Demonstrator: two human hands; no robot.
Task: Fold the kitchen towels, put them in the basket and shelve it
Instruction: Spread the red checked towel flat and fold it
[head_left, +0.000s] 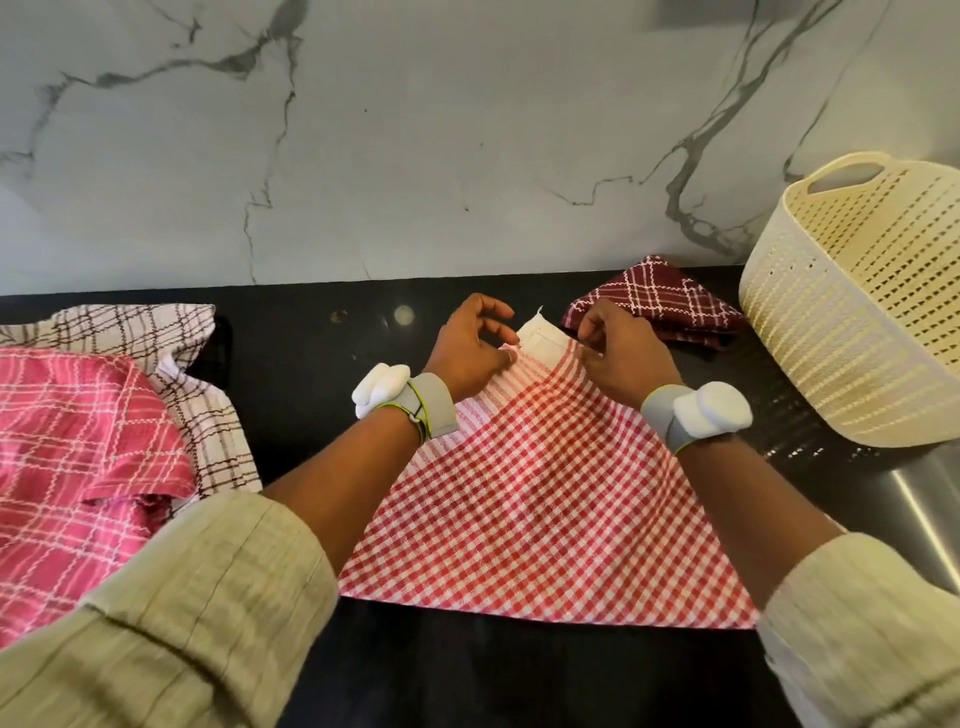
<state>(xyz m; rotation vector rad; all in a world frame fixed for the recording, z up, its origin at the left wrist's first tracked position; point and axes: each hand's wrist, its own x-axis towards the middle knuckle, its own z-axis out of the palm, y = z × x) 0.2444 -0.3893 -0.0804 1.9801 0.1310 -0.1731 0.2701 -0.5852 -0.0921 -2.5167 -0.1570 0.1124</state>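
Observation:
A red and white gingham towel (535, 499) lies spread on the black counter in front of me, one corner pointing away. My left hand (470, 345) and my right hand (621, 353) both sit at that far corner, each pinching the cloth's edge beside its white hem. A folded dark red checked towel (660, 301) lies just behind my right hand. A cream plastic basket (857, 312) stands tilted at the right.
At the left a pink checked towel (78, 457) lies crumpled over a white towel with brown lines (156, 332). A marble wall (415, 130) backs the black counter (311, 338). A steel surface (924, 493) shows at the right below the basket.

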